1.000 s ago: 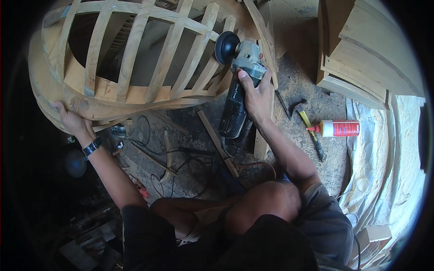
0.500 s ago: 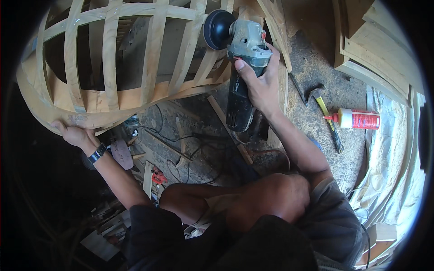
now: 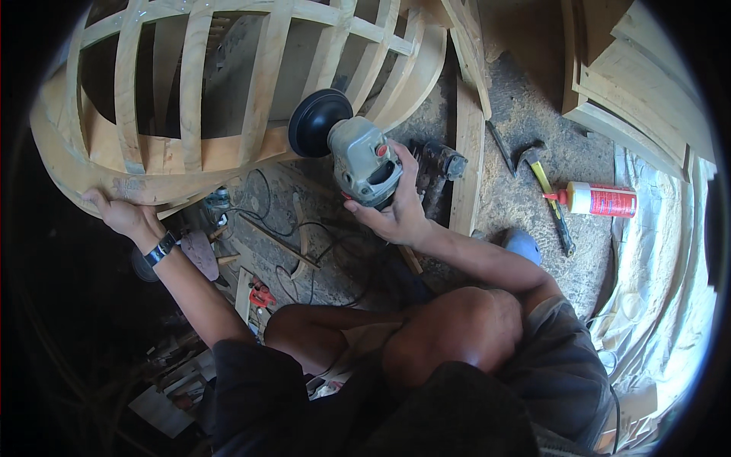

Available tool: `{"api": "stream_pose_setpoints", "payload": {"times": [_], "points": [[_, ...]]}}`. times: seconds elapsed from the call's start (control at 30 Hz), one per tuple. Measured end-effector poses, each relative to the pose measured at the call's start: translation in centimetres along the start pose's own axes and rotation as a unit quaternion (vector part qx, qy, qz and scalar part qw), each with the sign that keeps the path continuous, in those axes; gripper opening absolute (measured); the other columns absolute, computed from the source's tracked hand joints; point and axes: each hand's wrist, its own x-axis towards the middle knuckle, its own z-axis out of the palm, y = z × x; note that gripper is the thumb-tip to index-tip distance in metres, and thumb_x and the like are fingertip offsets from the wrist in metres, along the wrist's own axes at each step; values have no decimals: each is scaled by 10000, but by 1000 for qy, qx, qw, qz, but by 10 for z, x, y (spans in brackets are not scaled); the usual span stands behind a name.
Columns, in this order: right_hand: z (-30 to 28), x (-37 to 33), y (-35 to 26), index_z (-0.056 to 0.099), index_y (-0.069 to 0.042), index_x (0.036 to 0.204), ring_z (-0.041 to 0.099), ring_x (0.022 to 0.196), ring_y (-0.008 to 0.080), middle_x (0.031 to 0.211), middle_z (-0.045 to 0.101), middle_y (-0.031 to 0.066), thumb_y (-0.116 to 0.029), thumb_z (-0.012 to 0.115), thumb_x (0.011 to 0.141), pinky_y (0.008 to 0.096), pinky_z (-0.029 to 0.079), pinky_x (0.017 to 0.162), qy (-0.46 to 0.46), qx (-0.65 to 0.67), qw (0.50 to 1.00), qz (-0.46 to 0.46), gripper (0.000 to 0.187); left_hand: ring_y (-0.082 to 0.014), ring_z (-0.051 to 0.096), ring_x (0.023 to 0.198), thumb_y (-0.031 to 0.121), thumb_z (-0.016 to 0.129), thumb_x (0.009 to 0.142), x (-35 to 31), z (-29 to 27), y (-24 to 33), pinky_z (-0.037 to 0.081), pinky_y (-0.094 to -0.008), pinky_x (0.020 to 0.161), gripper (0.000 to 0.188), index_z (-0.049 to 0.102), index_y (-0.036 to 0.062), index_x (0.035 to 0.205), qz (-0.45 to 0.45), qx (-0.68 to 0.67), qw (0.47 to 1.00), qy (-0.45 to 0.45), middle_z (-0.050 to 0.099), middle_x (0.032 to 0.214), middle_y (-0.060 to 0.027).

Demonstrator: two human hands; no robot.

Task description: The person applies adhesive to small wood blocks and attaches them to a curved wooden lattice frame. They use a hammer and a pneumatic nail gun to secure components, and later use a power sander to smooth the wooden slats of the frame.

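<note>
Sawdust-dusted floor (image 3: 509,209) spreads beyond and to the right of the hands, with cables (image 3: 263,183) looping between them. Well to the right of the right hand, a white bottle (image 3: 601,199) with a red label lies on its side, its red nozzle turned back toward that hand; what it contains cannot be seen. A yellow-handled hammer (image 3: 542,177) lies just beside the nozzle. The angle grinder (image 3: 358,161) is in the right hand (image 3: 396,213), its black disc (image 3: 320,123) to the left, facing the slatted wooden frame (image 3: 265,76); whether they touch, I cannot tell. Its body runs down behind the fingers, so its long axis is mostly hidden. The right hand is wrapped around the tool, thumb on the near side. The left hand (image 3: 126,213) is curled over the frame's near edge, gripping it.
</note>
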Motion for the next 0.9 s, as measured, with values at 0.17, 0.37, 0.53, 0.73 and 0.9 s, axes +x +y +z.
{"api": "stream_pose_setpoints", "payload": {"times": [0.17,0.37,0.53,0.73,0.9], "points": [[-12,13,5,84,75,1520,494,1284,320,1380,417,256,-197,813,863,439,387,1114,83,66,993,60,1018,-319,480,1380,507,488,1070,6,-2,-7,423,-453,1162,766,304,-69,1539,-5,-23,1000,-10,426,1544,-184],[-35,76,-20,159,48,1482,560,1209,291,1293,514,222,-233,768,904,415,428,1075,122,18,990,75,886,-324,450,1404,508,450,1082,-4,1,4,400,-468,1178,750,294,-60,1546,-1,14,1000,-1,390,1568,-180],[-51,79,-13,217,55,1441,602,1115,205,1225,575,171,-244,747,939,360,483,1002,180,76,969,152,789,-326,436,1414,489,422,1094,-6,6,7,383,-477,1194,716,302,-51,1547,9,27,1000,-1,385,1575,-178],[-62,59,20,321,26,1442,611,1086,176,1220,588,137,-255,717,971,332,504,966,234,122,941,212,676,-324,437,1417,477,393,1104,-3,0,6,374,-478,1205,687,310,-39,1550,22,31,999,-9,390,1578,-173],[-63,64,26,275,59,1414,601,1078,178,1202,580,146,-285,767,933,334,506,950,234,136,942,200,770,-318,415,1436,487,407,1099,-10,10,8,359,-474,1211,687,304,-11,1561,35,27,999,-17,379,1589,-161]]}}
